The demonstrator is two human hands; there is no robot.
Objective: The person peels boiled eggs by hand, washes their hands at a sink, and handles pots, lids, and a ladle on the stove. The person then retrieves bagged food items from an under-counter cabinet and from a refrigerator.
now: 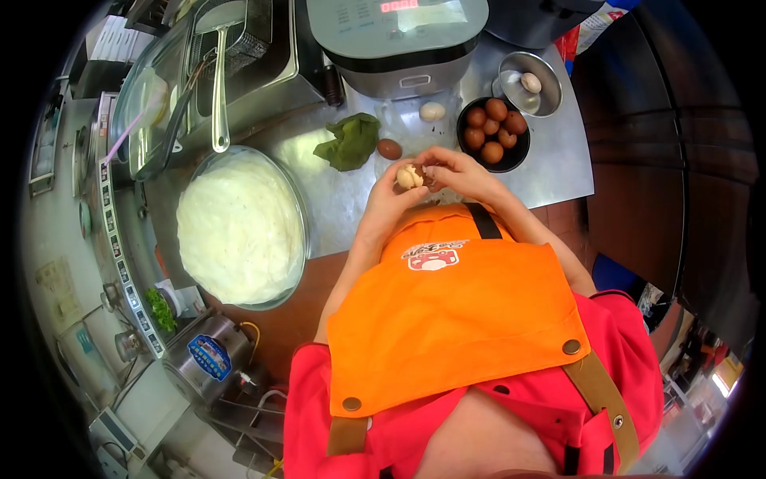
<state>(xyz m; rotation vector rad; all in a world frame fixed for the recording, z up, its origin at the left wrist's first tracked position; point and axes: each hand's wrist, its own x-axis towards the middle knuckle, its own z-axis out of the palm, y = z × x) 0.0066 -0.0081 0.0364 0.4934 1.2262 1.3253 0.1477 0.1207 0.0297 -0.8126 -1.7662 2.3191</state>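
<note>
A partly peeled egg [410,177], pale on one side with brown shell on the other, is held close to my apron. My left hand [385,198] is closed around it from the left. From the right, the bent fingers of my right hand [453,172] pinch at the shelled side. Just beyond my hands lies a whole brown egg [389,149], beside a crumpled green leaf [349,142]. Farther back is a pale egg [432,112]. Several brown eggs [493,152] sit in a black bowl [505,167] right of my hands.
A steel bowl [549,102] holding one pale egg [531,82] stands behind the black bowl. At the back is a grey cooker [399,48] with a lit display. A wide glass bowl [302,239] full of white food sits left, near a fryer basket [231,36].
</note>
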